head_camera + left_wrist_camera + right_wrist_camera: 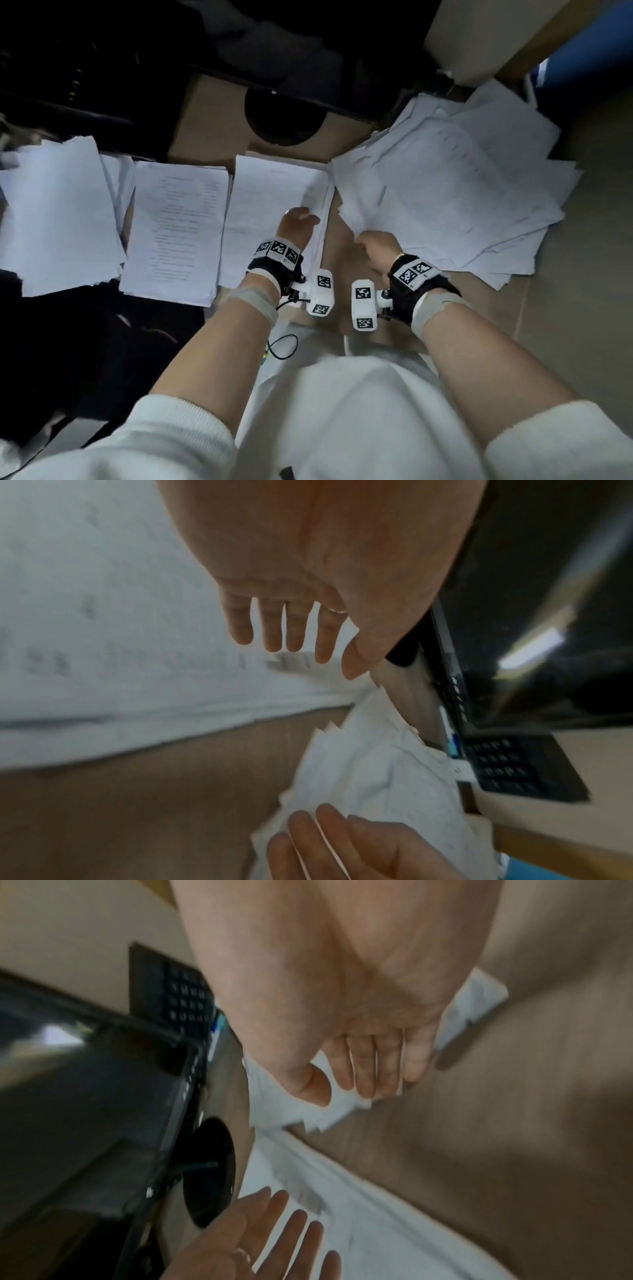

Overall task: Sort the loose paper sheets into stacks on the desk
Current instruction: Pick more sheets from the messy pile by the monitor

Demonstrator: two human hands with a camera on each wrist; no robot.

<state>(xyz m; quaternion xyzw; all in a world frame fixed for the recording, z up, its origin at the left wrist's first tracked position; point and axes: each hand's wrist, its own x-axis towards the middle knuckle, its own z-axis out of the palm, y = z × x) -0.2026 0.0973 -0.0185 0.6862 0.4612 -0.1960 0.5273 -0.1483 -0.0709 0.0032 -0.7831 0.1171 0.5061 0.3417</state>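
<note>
Three white paper stacks lie side by side: a far left stack (61, 212), a middle stack (174, 229) and a third stack (270, 198). On the right spreads a messy loose pile (462, 192). My left hand (303, 217) hovers over the third stack's right edge (103, 656), fingers straight and spread (291, 639), holding nothing. At the loose pile's near left corner (325, 1112), my right hand (375, 245) pinches sheets between thumb (308, 1088) and fingers. The left wrist view shows a sheet edge running between the right hand's fingers (329, 840).
A dark monitor on a round black base (284, 116) stands behind the stacks, and a black keyboard (514, 767) lies beyond it. A beige box (479, 37) and a blue object (589, 51) stand at the back right. A strip of bare brown desk (342, 274) shows between the hands.
</note>
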